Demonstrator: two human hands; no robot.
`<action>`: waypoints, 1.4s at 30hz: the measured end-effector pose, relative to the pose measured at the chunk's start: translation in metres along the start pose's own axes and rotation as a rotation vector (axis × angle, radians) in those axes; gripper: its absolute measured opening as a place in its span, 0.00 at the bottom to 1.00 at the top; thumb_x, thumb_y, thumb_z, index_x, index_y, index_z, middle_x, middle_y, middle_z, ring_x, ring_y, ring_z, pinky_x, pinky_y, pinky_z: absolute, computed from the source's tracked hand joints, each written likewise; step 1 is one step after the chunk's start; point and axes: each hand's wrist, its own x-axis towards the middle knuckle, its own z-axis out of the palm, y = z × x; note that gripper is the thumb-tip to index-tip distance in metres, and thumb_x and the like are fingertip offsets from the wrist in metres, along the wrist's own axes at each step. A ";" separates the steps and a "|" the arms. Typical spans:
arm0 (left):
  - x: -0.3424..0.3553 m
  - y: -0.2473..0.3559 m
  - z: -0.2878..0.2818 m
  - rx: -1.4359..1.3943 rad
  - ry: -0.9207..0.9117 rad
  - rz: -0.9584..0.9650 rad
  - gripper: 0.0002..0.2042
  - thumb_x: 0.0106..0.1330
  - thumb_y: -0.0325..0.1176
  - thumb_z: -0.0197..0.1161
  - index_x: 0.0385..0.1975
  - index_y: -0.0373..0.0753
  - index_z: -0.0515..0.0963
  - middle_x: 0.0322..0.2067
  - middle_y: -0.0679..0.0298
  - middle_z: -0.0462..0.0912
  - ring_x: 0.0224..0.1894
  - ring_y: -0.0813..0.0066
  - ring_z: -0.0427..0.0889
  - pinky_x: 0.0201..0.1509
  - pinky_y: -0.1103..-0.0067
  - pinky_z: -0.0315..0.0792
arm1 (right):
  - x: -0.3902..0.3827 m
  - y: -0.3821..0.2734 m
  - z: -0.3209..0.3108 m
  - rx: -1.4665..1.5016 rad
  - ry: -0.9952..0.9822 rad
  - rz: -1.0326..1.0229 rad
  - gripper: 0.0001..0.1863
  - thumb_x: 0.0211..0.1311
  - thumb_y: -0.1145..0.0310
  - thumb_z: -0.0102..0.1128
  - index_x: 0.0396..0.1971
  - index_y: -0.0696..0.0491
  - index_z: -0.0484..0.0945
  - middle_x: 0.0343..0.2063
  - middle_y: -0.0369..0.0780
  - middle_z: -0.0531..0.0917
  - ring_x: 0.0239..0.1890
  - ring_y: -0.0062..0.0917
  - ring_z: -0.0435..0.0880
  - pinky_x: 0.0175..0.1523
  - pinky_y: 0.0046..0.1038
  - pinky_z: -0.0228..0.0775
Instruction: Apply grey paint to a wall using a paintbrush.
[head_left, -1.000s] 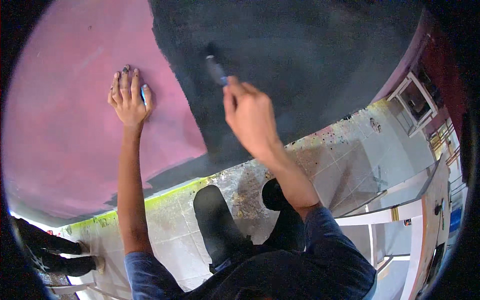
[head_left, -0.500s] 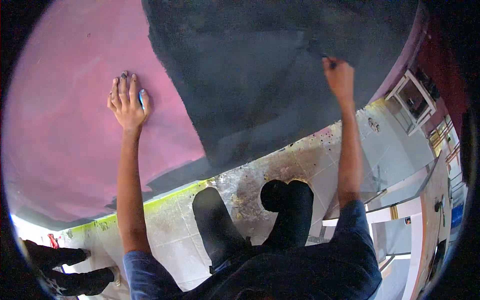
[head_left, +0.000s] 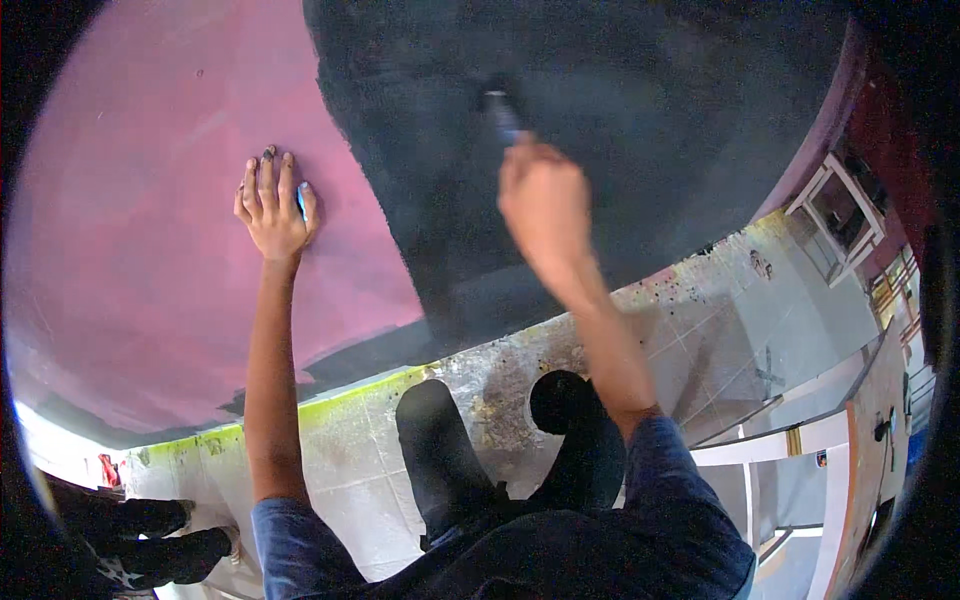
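Fingers stretched, my left hand [head_left: 274, 210] lies flat against the pink part of the wall [head_left: 180, 270], with dark paint on a fingertip. A small bright blue thing [head_left: 302, 203] shows between its thumb and forefinger; most of it is hidden, and its kind cannot be made out. My right hand [head_left: 548, 205], blurred by motion, is closed round the handle of a paintbrush [head_left: 506, 118]. The brush's dark head points up and slightly left, at the dark grey painted area [head_left: 640, 190], right of the pink edge.
Paint-spattered tiled floor [head_left: 700, 340] runs below the wall, with a yellow-green strip [head_left: 370, 383] along its base. To the right stand a white frame [head_left: 838, 220] and a white-edged table-like piece [head_left: 800, 435]. Another person's dark-trousered legs [head_left: 165, 550] are at lower left.
My right hand has swung left with the brush across the dark grey area. My left hand keeps its place on the pink wall while the whole view shifts slightly.
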 end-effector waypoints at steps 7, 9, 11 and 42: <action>0.000 0.001 0.001 -0.026 -0.002 0.004 0.19 0.59 0.39 0.53 0.51 0.46 0.73 0.56 0.65 0.71 0.61 0.63 0.64 0.61 0.67 0.54 | -0.004 -0.064 -0.011 0.373 0.014 -0.117 0.12 0.58 0.71 0.52 0.38 0.63 0.76 0.23 0.50 0.78 0.23 0.42 0.80 0.28 0.38 0.73; -0.001 -0.001 0.000 -0.031 -0.009 -0.002 0.19 0.60 0.40 0.53 0.52 0.46 0.73 0.56 0.65 0.71 0.61 0.63 0.64 0.61 0.67 0.54 | 0.001 -0.059 -0.011 0.342 -0.029 -0.073 0.12 0.58 0.70 0.54 0.38 0.61 0.78 0.23 0.50 0.79 0.24 0.43 0.79 0.31 0.37 0.72; -0.002 -0.001 -0.001 -0.026 -0.020 -0.005 0.19 0.60 0.40 0.52 0.52 0.46 0.73 0.56 0.65 0.70 0.61 0.64 0.64 0.61 0.67 0.53 | 0.011 -0.026 -0.003 0.320 0.005 -0.037 0.13 0.59 0.66 0.55 0.38 0.60 0.79 0.26 0.52 0.80 0.28 0.43 0.81 0.33 0.38 0.73; 0.000 0.002 0.000 0.003 -0.014 0.007 0.19 0.59 0.40 0.52 0.51 0.46 0.73 0.54 0.65 0.71 0.60 0.64 0.64 0.61 0.67 0.53 | -0.045 -0.030 0.009 0.209 0.098 -0.111 0.15 0.59 0.68 0.55 0.46 0.54 0.73 0.24 0.42 0.75 0.17 0.37 0.78 0.18 0.33 0.71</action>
